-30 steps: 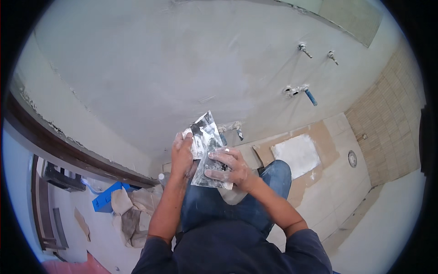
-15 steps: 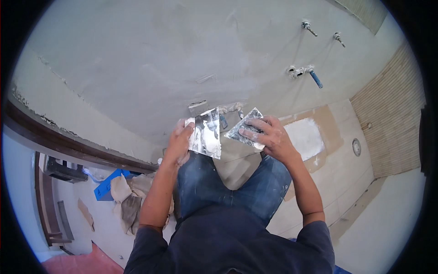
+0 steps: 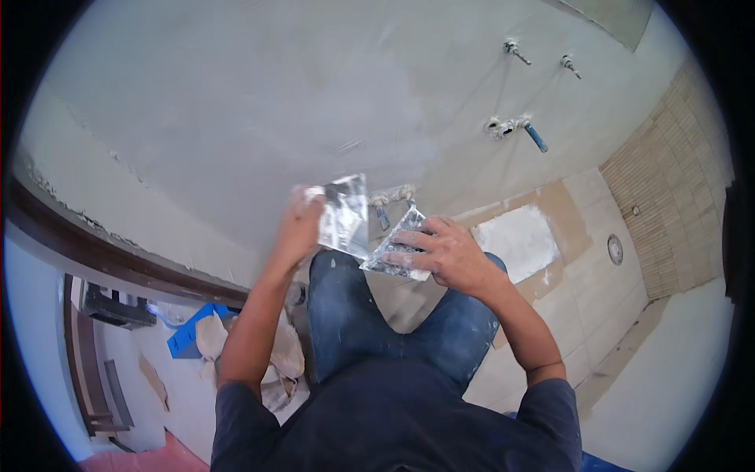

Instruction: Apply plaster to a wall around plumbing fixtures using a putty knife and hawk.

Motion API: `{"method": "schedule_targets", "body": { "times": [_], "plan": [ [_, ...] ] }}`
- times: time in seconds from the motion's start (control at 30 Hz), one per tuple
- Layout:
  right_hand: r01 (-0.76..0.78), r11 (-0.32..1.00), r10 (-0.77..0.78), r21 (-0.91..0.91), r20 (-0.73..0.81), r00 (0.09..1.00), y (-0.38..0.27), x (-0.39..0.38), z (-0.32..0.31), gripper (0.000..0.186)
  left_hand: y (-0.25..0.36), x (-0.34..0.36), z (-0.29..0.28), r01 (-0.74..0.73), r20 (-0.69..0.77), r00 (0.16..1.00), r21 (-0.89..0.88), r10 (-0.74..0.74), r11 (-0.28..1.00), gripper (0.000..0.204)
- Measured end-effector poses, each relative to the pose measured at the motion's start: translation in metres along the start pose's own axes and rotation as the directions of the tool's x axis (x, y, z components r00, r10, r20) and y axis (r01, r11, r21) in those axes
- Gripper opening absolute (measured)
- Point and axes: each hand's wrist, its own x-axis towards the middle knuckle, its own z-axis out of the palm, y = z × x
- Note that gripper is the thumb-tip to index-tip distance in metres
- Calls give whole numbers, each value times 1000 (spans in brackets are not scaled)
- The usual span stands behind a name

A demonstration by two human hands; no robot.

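My left hand (image 3: 299, 224) is closed on the outer edge of a shiny, flat metal putty scraper (image 3: 351, 216), which has white paste smeared on its face. My right hand (image 3: 448, 253) grips a second metal scraper (image 3: 377, 265), its fingers spread across the plate and dusted white. The lower edges of the two scrapers meet or nearly meet above my knees. Behind them rises a grey plastered wall (image 3: 236, 118). How far my left thumb and fingers wrap round the first scraper is partly hidden.
Pipe stubs (image 3: 515, 130) and two metal fittings (image 3: 515, 51) stick out of the wall. A white patch (image 3: 517, 240) lies on the tiled floor at right, near a round drain (image 3: 615, 249). At left are a dark wooden frame (image 3: 118, 244), a blue box (image 3: 189, 334) and crumpled sacks (image 3: 287, 350).
Both hands have shifted slightly left. The right scraper has come down and closer to the left one, and the left scraper has risen a little.
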Motion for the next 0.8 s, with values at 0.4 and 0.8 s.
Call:
{"method": "schedule_targets", "body": {
  "times": [0.4,0.8],
  "plan": [
    [-270,769,636,579,-651,414,60,90,-43,25,72,84,-219,-176,-136,982,-445,128,878,25],
    [-637,746,421,193,-878,227,110,173,-118,34,55,91,-233,-224,-123,974,-410,190,884,11]
  ]
}}
